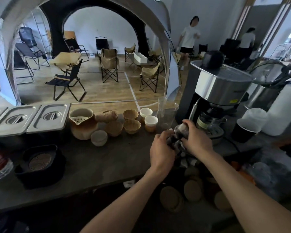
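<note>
Both my hands meet over the dark counter (107, 162), just in front of the coffee machine (220, 91). Between them is a dark checked cloth (178, 140) bundled round a small pale object that I cannot make out. My left hand (161, 152) grips the cloth from the left, its fingers curled into the folds. From the right and above, my right hand (196, 138) holds the bundle with the thumb on top. The cloth's loose end hangs down over the counter edge.
A clear glass beaker (166, 115) and two white-lined cups (150, 122) stand just behind my hands. Farther left are wavy tan cups (131, 126), a ceramic pitcher (82, 123), steel lidded trays (49, 118) and a black basket (40, 163). A black cup (244, 133) stands right. Two people stand beyond.
</note>
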